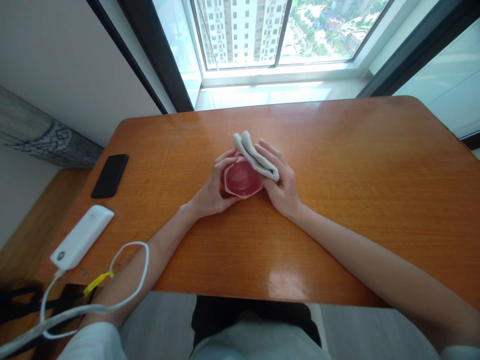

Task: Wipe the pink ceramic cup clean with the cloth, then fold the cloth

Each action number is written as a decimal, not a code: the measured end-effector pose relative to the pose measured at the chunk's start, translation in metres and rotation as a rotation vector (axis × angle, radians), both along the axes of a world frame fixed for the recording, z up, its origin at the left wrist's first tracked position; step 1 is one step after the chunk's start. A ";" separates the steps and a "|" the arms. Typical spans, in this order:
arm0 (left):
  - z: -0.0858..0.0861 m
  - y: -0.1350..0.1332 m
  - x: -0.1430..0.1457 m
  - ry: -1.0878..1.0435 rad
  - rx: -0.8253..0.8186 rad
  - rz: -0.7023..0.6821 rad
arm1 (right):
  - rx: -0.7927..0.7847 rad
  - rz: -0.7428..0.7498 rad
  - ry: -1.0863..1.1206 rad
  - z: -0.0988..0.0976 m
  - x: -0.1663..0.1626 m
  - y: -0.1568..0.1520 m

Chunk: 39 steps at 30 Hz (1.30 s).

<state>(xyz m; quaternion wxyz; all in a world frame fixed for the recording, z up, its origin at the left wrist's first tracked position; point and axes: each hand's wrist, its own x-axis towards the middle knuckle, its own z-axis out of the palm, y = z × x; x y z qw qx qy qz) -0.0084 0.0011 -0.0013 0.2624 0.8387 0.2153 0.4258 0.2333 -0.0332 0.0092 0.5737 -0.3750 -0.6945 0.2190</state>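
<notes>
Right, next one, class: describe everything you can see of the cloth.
The cloth is pale grey, plain and soft-looking, like fabric, folded into a thick strip with two rounded folds at its far end. The right hand holds it aslant above the table, by the far, right-hand edge of the pink bowl. Whether it presses on the bowl is hard to tell.

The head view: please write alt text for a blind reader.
The left hand holds a pink bowl, and the right hand holds a folded pale cloth at its rim, over a wooden table; a black phone lies left.
</notes>
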 end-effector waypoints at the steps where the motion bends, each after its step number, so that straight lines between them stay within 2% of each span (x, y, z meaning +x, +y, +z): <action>1: -0.001 -0.001 0.001 0.006 0.046 0.005 | 0.015 0.013 -0.037 0.003 -0.001 -0.002; 5: -0.004 -0.009 0.004 0.073 0.187 0.024 | 0.004 0.038 -0.070 0.002 -0.003 -0.002; 8: -0.001 -0.015 0.006 0.113 0.221 0.005 | 0.004 0.002 -0.070 -0.003 -0.005 -0.004; 12: 0.002 -0.024 0.015 0.089 0.182 0.002 | 0.157 -0.115 -0.173 -0.003 -0.006 -0.013; 15: -0.001 -0.029 0.024 0.025 0.195 0.105 | 0.236 -0.149 -0.275 0.000 -0.006 -0.017; 20: -0.011 -0.035 0.028 -0.123 0.019 0.298 | 0.330 -0.095 -0.372 0.001 -0.015 -0.022; 24: -0.012 -0.035 0.023 -0.063 -0.206 0.315 | 0.370 -0.095 -0.416 -0.002 -0.020 -0.025; 26: -0.010 -0.033 0.023 -0.066 -0.232 0.315 | 0.385 -0.109 -0.441 -0.002 -0.019 -0.025; 33: -0.003 -0.031 0.024 -0.079 -0.103 0.283 | 0.498 -0.206 -0.393 -0.002 -0.017 -0.023; 37: 0.001 -0.033 0.023 0.080 0.152 0.292 | 0.450 -0.287 -0.321 0.000 -0.018 -0.024; 39: 0.003 -0.035 0.024 0.112 0.268 0.317 | 0.394 -0.258 -0.340 0.002 -0.016 -0.024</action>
